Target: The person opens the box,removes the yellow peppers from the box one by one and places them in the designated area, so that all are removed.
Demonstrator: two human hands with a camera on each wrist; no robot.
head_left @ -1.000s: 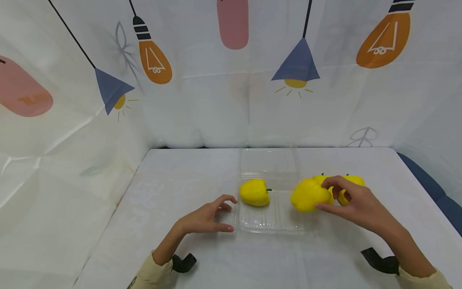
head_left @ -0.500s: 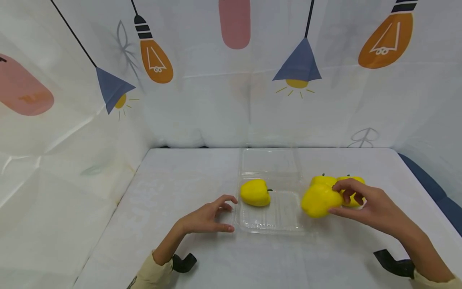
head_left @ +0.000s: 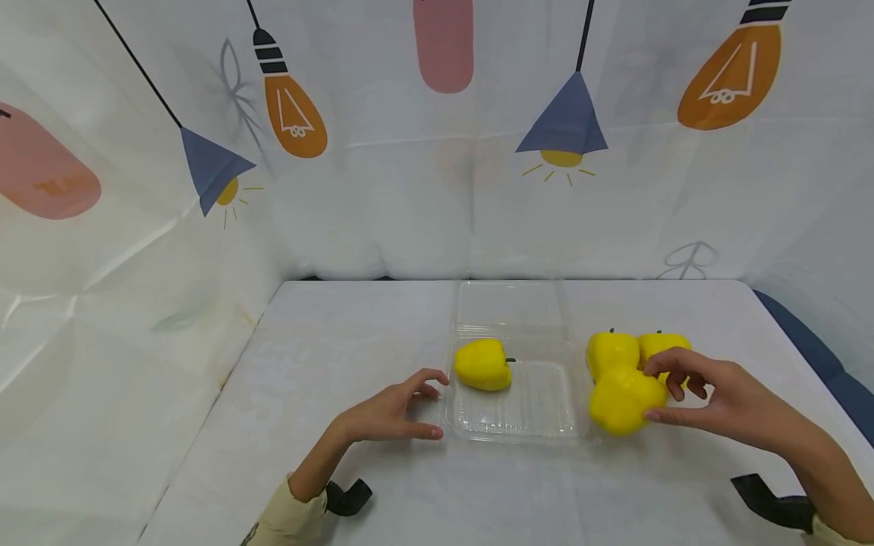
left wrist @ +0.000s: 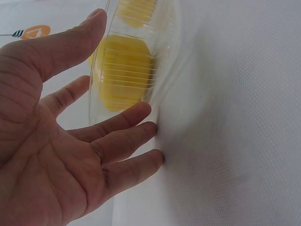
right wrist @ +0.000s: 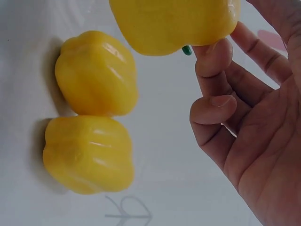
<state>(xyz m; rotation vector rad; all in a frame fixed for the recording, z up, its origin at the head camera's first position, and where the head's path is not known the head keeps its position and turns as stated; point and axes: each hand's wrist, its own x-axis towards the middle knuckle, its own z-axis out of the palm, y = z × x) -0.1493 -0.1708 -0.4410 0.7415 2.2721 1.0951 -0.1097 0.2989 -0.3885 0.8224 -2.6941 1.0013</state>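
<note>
Yellow pepper (head_left: 620, 403) sits at the left of the right hand (head_left: 734, 398), pinched by its thumb and fingers, while the left hand (head_left: 385, 413), fingers spread, lies by the left edge of one clear tray (head_left: 546, 413), touching or not I cannot tell. Four peppers show: this one, a farther pair of peppers (head_left: 612, 353) on the white table (head_left: 355, 334), and a tray pepper (head_left: 481, 364) lying left.

Beige sleeves (head_left: 292, 509), dk mark (head_left: 250, 534) on L, blk curved wrist pcs (head_left: 349, 498), bare hands (head_left: 385, 413)
</note>
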